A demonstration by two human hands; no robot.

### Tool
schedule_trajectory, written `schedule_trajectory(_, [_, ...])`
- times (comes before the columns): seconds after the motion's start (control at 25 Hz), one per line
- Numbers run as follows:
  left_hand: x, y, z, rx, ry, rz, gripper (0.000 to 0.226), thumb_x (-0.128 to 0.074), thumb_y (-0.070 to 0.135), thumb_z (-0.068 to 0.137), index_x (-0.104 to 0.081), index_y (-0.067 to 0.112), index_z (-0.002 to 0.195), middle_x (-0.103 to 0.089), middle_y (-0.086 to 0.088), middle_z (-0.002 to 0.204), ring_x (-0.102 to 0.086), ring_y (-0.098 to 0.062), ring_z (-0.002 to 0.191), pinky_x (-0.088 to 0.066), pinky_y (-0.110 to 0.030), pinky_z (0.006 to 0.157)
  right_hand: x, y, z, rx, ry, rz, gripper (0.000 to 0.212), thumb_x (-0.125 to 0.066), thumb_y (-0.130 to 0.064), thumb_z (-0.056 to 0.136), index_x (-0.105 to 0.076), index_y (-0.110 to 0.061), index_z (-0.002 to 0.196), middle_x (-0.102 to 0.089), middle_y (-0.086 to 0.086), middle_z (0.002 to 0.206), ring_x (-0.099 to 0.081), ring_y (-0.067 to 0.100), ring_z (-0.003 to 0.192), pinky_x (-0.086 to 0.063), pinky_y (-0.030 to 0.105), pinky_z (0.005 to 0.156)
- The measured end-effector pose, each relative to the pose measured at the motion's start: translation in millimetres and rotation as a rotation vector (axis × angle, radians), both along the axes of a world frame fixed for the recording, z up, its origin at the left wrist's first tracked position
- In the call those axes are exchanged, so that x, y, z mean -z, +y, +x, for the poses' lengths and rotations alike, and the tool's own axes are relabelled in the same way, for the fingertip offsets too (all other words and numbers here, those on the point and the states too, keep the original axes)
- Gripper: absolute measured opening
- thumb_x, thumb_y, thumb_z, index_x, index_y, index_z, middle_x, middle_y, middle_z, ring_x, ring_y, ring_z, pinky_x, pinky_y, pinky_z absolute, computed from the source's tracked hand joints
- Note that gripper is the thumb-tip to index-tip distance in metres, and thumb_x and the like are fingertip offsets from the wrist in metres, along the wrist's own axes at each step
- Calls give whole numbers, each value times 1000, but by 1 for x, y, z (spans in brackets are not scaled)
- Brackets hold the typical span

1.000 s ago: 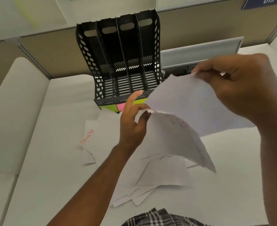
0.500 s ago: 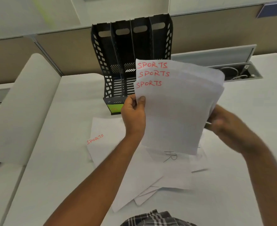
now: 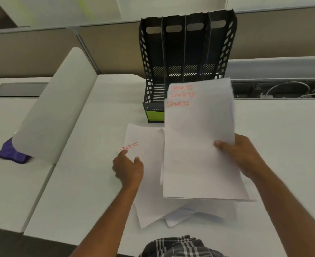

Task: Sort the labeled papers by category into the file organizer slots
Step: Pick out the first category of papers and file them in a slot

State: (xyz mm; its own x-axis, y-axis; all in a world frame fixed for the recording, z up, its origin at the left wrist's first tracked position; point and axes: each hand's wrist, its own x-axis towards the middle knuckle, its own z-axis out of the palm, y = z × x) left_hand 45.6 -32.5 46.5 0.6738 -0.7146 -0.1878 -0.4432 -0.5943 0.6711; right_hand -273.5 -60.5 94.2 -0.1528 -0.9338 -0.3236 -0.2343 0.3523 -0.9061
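Note:
My right hand (image 3: pixel 240 156) grips a small stack of white sheets (image 3: pixel 199 138) by its right edge, thumb on top; three red "SPORTS" labels show at its upper left. The stack hangs above the desk in front of the black file organizer (image 3: pixel 187 58), whose four slots look empty. My left hand (image 3: pixel 128 168) reaches over another sheet marked "SPORTS" (image 3: pixel 143 145) lying on the desk, fingers loosely curled at its left edge; whether it touches the paper is unclear. More loose papers (image 3: pixel 180 212) lie in a pile under the held stack.
A green sticky label (image 3: pixel 155 115) shows on the organizer's front base. A curved white divider (image 3: pixel 56 108) rises at the left with a purple cloth (image 3: pixel 12 153) behind it. A cable trough (image 3: pixel 282 89) with wires runs at the back right.
My left hand let go of the stack and dropped to the "SPORTS" sheet on the desk. The right hand now holds the stack alone, lower than before.

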Motion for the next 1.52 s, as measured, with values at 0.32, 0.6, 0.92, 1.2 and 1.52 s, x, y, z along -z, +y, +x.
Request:
schedule_trajectory(0.32, [20,23,32,-27,136,2,12,-61,14,90,-58,10,80,-64,-6,77,-61,-31,76,-46,-33,67,51,-7,84,-249,106,181,27,-75,-18,82,-74,-7,107,-74,11,89,-71,22,71,-58,32,66])
schedule_trajectory(0.6, [8,22,31,-10,235,-229,27,-58,16,97,-48,16,122,-65,1,100,-64,-22,88,-52,-32,76,61,-2,97,-243,135,103,34,-73,-34,83,-67,-18,111,-71,3,100,-69,22,87,-52,31,70])
schedule_trajectory(0.92, [7,20,34,-9,453,-253,18,-62,32,95,-59,26,112,-69,5,104,-68,-20,98,-55,-30,80,67,6,101,-235,-112,136,40,-79,-24,79,-69,-17,116,-76,3,102,-74,18,84,-57,28,67])
schedule_trajectory(1.2, [3,18,34,193,690,-257,22,-67,17,91,-68,32,107,-78,6,100,-75,-17,91,-61,-41,83,63,10,107,-280,-120,111,44,-74,-23,84,-63,-15,125,-71,5,114,-69,23,97,-57,36,84])
schedule_trajectory(1.52, [-14,13,38,273,979,-330,53,-66,-12,82,-65,25,120,-75,-5,113,-73,-29,99,-61,-39,75,57,0,93,-86,-293,38,58,-78,-28,82,-48,-20,132,-66,2,124,-66,23,109,-54,49,94])
